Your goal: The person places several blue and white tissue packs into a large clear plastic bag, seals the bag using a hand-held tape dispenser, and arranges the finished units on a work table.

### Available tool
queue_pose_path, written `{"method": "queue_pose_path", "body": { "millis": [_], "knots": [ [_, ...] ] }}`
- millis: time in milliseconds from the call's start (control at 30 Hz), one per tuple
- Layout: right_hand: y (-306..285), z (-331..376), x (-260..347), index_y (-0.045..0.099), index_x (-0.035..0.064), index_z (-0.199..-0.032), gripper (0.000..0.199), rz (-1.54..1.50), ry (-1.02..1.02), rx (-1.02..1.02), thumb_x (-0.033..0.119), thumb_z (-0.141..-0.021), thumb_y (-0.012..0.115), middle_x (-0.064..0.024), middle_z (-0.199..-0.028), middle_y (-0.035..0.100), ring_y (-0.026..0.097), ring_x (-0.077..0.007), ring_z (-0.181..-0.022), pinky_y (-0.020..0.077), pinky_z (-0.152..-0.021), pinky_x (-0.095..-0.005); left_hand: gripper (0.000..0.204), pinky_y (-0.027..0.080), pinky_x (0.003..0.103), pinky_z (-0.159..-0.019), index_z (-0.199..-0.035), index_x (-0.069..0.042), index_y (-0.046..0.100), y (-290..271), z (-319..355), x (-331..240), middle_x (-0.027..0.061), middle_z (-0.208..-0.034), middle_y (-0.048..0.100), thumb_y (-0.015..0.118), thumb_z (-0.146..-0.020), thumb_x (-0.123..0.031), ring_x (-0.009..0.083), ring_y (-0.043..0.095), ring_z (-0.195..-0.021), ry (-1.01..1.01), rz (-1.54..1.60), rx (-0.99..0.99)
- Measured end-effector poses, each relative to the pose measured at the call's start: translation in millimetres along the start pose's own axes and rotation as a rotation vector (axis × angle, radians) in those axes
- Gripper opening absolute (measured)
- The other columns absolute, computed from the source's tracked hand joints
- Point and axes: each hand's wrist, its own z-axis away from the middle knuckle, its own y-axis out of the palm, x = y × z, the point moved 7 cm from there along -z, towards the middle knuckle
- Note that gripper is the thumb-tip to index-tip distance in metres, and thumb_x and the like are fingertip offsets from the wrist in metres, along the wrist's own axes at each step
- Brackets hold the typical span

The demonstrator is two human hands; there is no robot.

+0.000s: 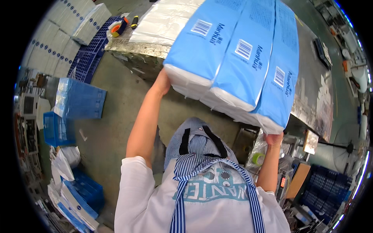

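A large bundle of blue and white soft packs (233, 70), laid side by side in rows, spans the upper middle of the head view. Its near end juts out over the edge of the metal-topped table (151, 54). My left hand (163, 82) grips the near left lower corner, its fingers mostly hidden behind the bundle. At the near right lower corner, my right hand (274, 139) holds from beneath, and its fingers are largely covered too. White plastic sheeting (159, 23) lies on the table to the bundle's left.
A tape roll in a dispenser (117, 29) and a yellow-black cutter (135, 22) sit at the table's left end. On its right lies a black device (321, 53). Blue crates (58, 130) and a blue-wrapped block (83, 99) stand left; white cartons (58, 31) are stacked far left.
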Motion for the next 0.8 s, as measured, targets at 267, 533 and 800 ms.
{"method": "queue_pose_path", "body": {
  "millis": [267, 533, 800],
  "knots": [
    [-18.2, 2.9, 53.3, 0.034, 0.0110, -0.132, 0.060, 0.635, -0.126, -0.119, 0.046, -0.085, 0.046, -0.0087, -0.128, 0.044, 0.042, -0.0289, -0.116, 0.0339, -0.100, -0.0456, 0.069, 0.021, 0.032, -0.105, -0.142, -0.014, 0.018, 68.6, 47.2, 15.5, 0.0067, -0.144, 0.024, 0.031, -0.089, -0.057, 0.0190, 0.023, -0.131, -0.078, -0.103, 0.218],
    [0.7, 14.8, 15.6, 0.033, 0.0103, -0.132, 0.049, 0.585, -0.155, -0.178, 0.029, -0.089, 0.046, -0.0102, -0.129, 0.043, 0.044, -0.0283, -0.114, 0.0380, -0.096, -0.0440, 0.066, 0.021, 0.033, -0.105, -0.142, -0.016, 0.019, 15.9, 40.3, 20.0, 0.0053, -0.143, 0.027, 0.033, -0.090, -0.054, 0.0186, 0.026, -0.129, -0.149, -0.110, 0.134],
    [-23.5, 29.4, -9.4, 0.035, 0.0064, -0.131, 0.054, 0.105, -0.308, -0.488, 0.038, -0.088, 0.044, -0.0110, -0.129, 0.043, 0.042, -0.0285, -0.116, 0.0375, -0.096, -0.0420, 0.051, 0.035, 0.032, -0.095, -0.128, -0.010, 0.042, -30.0, -20.8, 27.9, 0.0086, -0.124, 0.048, 0.045, -0.089, -0.042, 0.0185, 0.044, -0.115, -0.161, -0.346, 0.301]
  ]
}}
